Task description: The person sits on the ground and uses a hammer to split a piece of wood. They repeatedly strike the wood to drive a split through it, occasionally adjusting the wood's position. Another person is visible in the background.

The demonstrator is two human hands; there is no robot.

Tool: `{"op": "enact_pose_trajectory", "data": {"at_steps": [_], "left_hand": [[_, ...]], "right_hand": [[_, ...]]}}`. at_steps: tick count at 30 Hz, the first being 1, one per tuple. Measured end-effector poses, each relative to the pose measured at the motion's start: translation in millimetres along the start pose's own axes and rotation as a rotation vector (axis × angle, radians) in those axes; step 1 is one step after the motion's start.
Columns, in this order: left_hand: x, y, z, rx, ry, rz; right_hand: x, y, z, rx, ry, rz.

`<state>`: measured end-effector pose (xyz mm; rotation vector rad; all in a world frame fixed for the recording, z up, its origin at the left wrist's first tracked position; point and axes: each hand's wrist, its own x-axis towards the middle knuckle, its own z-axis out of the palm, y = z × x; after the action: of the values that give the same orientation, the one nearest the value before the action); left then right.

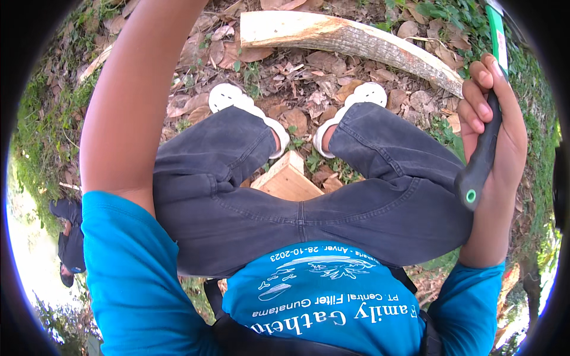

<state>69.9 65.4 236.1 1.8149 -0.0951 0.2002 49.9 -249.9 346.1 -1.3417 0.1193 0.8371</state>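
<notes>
Dry leaves (309, 71) cover the ground around your sandals (228, 98), a split log (350, 38) ahead; your right hand (496, 136) grips a black tool handle (482, 157); left hand unseen.

Tool handle (482, 155): dark grey, curved, with 1 green-ringed hole at its lower end. Position: right of frame, near-upright, green blade (496, 32) extending toward upper right.

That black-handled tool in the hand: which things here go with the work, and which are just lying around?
Part of the work:
- right hand, gripping the tool
- black-handled tool with a green part at the top
- split log lying in front of the feet
- wooden block between the legs

Just lying about:
- dry leaves
- green weeds
- white sandals are only worn
</notes>
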Motion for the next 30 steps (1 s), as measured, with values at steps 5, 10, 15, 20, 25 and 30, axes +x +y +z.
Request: {"op": "enact_pose_trajectory", "data": {"at_steps": [5,10,15,20,25,30], "left_hand": [[-26,17,38,-0.007,0.124,-0.007],[-76,16,83,-0.065,0.117,-0.272],[-161,0,106,0.118,0.230,-0.418],[-238,-10,128,0.048,0.295,-0.694],[-264,-31,104,0.087,0.314,-0.755],[-299,-96,83,0.004,0.424,-0.919]], "right_hand": [[-67,4,-1,-0.083,-0.086,-0.173],[-98,-5,0,-0.408,0.017,-0.570],[-86,-8,-4,-0.471,-0.124,-0.480],[-81,-3,-9,-0.460,-0.158,-0.457],[-85,-8,-11,-0.401,-0.225,-0.484],[-84,-15,-5,-0.421,-0.208,-0.464]]}}
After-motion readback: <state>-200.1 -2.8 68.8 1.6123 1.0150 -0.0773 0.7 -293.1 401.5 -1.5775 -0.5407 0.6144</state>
